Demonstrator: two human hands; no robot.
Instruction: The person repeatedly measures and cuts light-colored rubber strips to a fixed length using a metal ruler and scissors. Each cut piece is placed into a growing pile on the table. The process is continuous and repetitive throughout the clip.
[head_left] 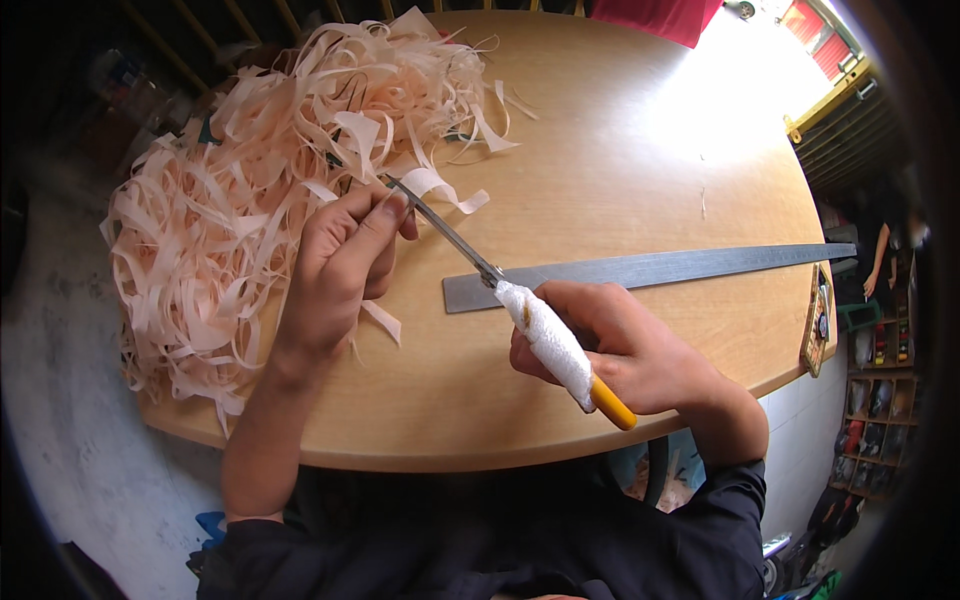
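In my right hand I grip a pair of scissors. White wrapping covers most of the handle, and a yellow end sticks out below. The narrow metal blades point up and left and look nearly closed, with their tips beside my left thumb. My left hand is closed in a pinch at those tips. A pale peach fabric strip comes out by the pinch and curls to the right; the part between my fingers is hidden. Behind and left of this hand lies a big tangled heap of similar strips.
A long metal ruler lies across the wooden table, its right end past the edge. Red cloth hangs at the far edge. A small framed board is at the right edge. Shelves with compartments stand beyond.
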